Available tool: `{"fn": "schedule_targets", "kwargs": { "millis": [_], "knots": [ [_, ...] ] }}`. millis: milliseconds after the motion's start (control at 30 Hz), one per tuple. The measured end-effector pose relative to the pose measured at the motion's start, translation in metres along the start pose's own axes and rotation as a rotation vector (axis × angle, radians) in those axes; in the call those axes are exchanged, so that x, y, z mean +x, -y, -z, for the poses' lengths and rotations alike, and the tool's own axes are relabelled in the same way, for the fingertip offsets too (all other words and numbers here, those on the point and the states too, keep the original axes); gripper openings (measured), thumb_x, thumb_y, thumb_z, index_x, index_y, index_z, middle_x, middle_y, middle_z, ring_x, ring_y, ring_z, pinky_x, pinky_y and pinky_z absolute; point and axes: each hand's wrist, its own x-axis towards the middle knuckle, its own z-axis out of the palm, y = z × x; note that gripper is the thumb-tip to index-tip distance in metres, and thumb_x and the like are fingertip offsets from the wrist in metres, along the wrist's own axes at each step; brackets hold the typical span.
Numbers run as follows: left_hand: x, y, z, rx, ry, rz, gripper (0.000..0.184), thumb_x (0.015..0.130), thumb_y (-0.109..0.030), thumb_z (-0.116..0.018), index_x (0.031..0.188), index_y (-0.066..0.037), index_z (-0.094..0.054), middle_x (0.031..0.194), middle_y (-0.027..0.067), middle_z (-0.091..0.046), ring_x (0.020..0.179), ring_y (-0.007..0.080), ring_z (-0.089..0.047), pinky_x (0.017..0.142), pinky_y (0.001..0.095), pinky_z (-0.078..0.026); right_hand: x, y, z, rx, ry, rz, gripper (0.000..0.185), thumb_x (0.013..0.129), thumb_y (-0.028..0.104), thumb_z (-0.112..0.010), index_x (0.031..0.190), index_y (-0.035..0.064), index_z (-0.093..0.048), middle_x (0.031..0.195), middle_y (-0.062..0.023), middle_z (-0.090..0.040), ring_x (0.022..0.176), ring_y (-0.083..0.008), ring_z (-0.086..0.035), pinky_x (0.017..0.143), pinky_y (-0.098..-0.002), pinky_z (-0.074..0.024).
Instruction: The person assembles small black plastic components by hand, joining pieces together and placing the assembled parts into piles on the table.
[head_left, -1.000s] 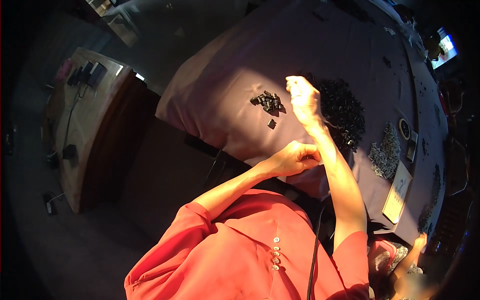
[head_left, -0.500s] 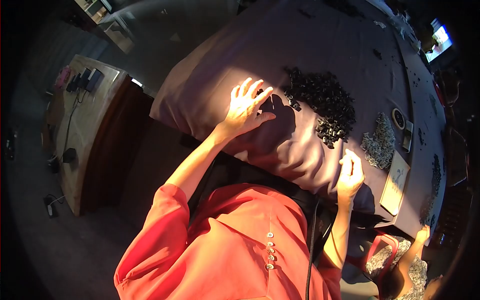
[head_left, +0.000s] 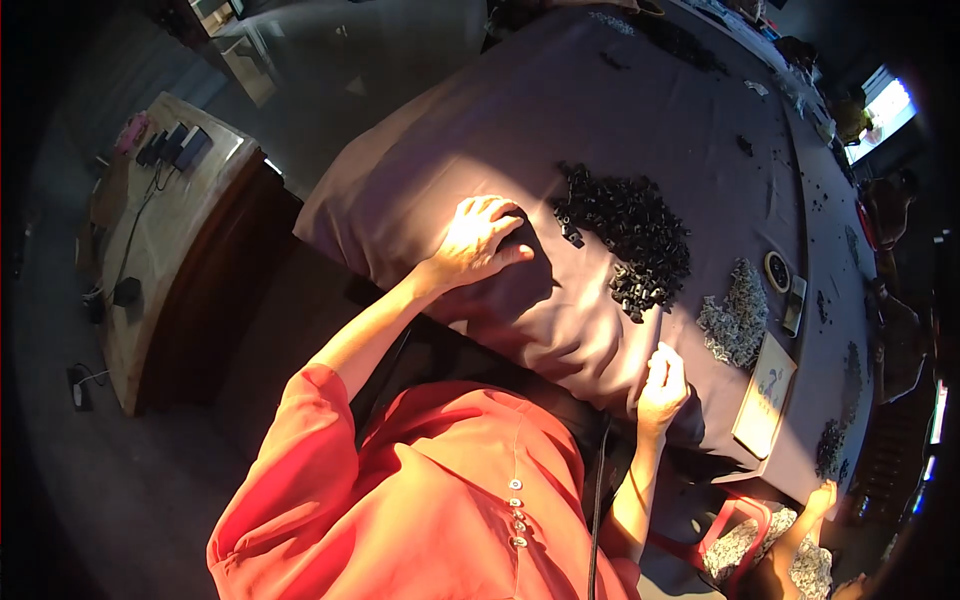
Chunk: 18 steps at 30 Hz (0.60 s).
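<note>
My left hand (head_left: 482, 243) is over the sunlit cloth, left of a heap of small black pieces (head_left: 640, 225). Its fingers are bent, with the thumb held apart, and its shadow falls on the cloth beside it. What lies under the fingers is hidden. Close to the table's near edge, below the heap, my right hand (head_left: 663, 388) has its fingers pinched together. Anything between those fingertips is too small to make out. A heap of small grey pieces (head_left: 735, 318) lies to the right of that hand.
The cloth-covered table (head_left: 420, 150) bears a flat printed board (head_left: 765, 395), a round dark-rimmed object (head_left: 777, 270) and further scattered dark pieces (head_left: 830, 448). Another person's arm (head_left: 800, 535) is at lower right, near a red chair frame (head_left: 745, 515). A side table (head_left: 185, 270) stands left.
My left hand's fingers have gone from raised and spread to bent down toward the cloth. My right hand stays pinched near the table edge. The whole view has shifted slightly.
</note>
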Motion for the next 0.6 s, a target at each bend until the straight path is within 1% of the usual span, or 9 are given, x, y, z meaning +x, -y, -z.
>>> {"fn": "schedule_targets", "kwargs": {
  "millis": [67, 100, 133, 167, 200, 267, 367, 500, 600],
  "knots": [
    [-0.005, -0.002, 0.007, 0.023, 0.011, -0.031, 0.040, 0.075, -0.034, -0.064, 0.102, -0.004, -0.060, 0.117, 0.0113, -0.050, 0.113, 0.0300, -0.043, 0.093, 0.0443, -0.031, 0.000, 0.002, 0.000, -0.011, 0.004, 0.027, 0.012, 0.084, 0.001, -0.051, 0.092, -0.0033, -0.059, 0.080, -0.0131, -0.063, 0.068, -0.0211, -0.062, 0.062, -0.0287, -0.0494],
    [-0.007, -0.003, 0.009, 0.040, 0.011, -0.037, 0.041, 0.075, -0.035, -0.063, 0.102, -0.004, -0.059, 0.117, 0.0113, -0.049, 0.113, 0.0300, -0.043, 0.093, 0.0442, -0.031, 0.000, 0.002, 0.000, -0.013, 0.013, 0.033, 0.011, 0.084, 0.001, -0.052, 0.091, -0.0035, -0.059, 0.083, -0.0141, -0.063, 0.070, -0.0230, -0.062, 0.063, -0.0297, -0.0497],
    [-0.009, -0.003, 0.010, 0.056, 0.012, -0.043, 0.042, 0.075, -0.036, -0.063, 0.103, -0.004, -0.059, 0.118, 0.0113, -0.048, 0.113, 0.0300, -0.043, 0.093, 0.0440, -0.031, 0.000, 0.001, -0.001, -0.024, 0.002, 0.058, 0.012, 0.084, 0.002, -0.052, 0.091, -0.0031, -0.060, 0.081, -0.0134, -0.063, 0.069, -0.0218, -0.062, 0.062, -0.0293, -0.0493],
    [-0.009, -0.002, 0.009, 0.066, 0.009, -0.020, 0.038, 0.075, -0.031, -0.064, 0.102, -0.006, -0.059, 0.116, 0.0104, -0.049, 0.111, 0.0288, -0.044, 0.091, 0.0426, -0.032, -0.001, -0.002, -0.002, -0.036, -0.009, 0.082, 0.013, 0.084, 0.002, -0.052, 0.092, -0.0027, -0.060, 0.079, -0.0128, -0.063, 0.067, -0.0206, -0.061, 0.062, -0.0289, -0.0489],
    [-0.010, 0.000, 0.008, 0.077, -0.004, -0.004, 0.037, 0.074, -0.030, -0.065, 0.102, -0.006, -0.059, 0.115, 0.0101, -0.049, 0.109, 0.0283, -0.044, 0.089, 0.0421, -0.032, 0.000, -0.002, -0.003, -0.048, -0.020, 0.107, 0.014, 0.084, 0.003, -0.052, 0.093, -0.0023, -0.061, 0.077, -0.0122, -0.064, 0.066, -0.0195, -0.061, 0.062, -0.0285, -0.0486],
    [-0.011, 0.004, 0.004, 0.098, -0.032, 0.031, 0.034, 0.073, -0.026, -0.066, 0.100, -0.007, -0.060, 0.112, 0.0096, -0.050, 0.106, 0.0274, -0.045, 0.087, 0.0410, -0.033, 0.000, 0.002, -0.003, -0.060, -0.027, 0.134, 0.014, 0.084, 0.003, -0.053, 0.093, -0.0024, -0.061, 0.079, -0.0136, -0.064, 0.068, -0.0219, -0.062, 0.062, -0.0296, -0.0489],
    [-0.011, 0.009, -0.004, 0.111, -0.123, 0.053, 0.030, 0.071, -0.025, -0.067, 0.096, -0.009, -0.060, 0.100, 0.0070, -0.051, 0.095, 0.0249, -0.046, 0.079, 0.0387, -0.034, 0.001, 0.006, -0.005, -0.082, -0.032, 0.135, 0.013, 0.084, 0.004, -0.053, 0.092, -0.0027, -0.060, 0.081, -0.0151, -0.064, 0.070, -0.0247, -0.063, 0.064, -0.0309, -0.0494],
    [-0.004, 0.008, 0.001, 0.088, -0.101, 0.074, 0.028, 0.071, -0.023, -0.067, 0.094, -0.010, -0.060, 0.093, 0.0076, -0.050, 0.089, 0.0257, -0.046, 0.074, 0.0383, -0.035, 0.000, 0.008, -0.005, -0.099, -0.022, 0.132, 0.011, 0.083, 0.003, -0.054, 0.089, -0.0031, -0.060, 0.083, -0.0158, -0.064, 0.072, -0.0273, -0.063, 0.066, -0.0323, -0.0494],
    [0.002, 0.007, 0.013, 0.010, 0.005, 0.074, 0.026, 0.071, -0.019, -0.066, 0.095, -0.011, -0.060, 0.096, 0.0093, -0.049, 0.090, 0.0275, -0.045, 0.076, 0.0383, -0.037, 0.001, 0.010, -0.006, -0.128, -0.021, 0.168, 0.010, 0.083, 0.003, -0.054, 0.088, -0.0030, -0.059, 0.083, -0.0159, -0.064, 0.073, -0.0286, -0.062, 0.067, -0.0331, -0.0492]
  ]
}}
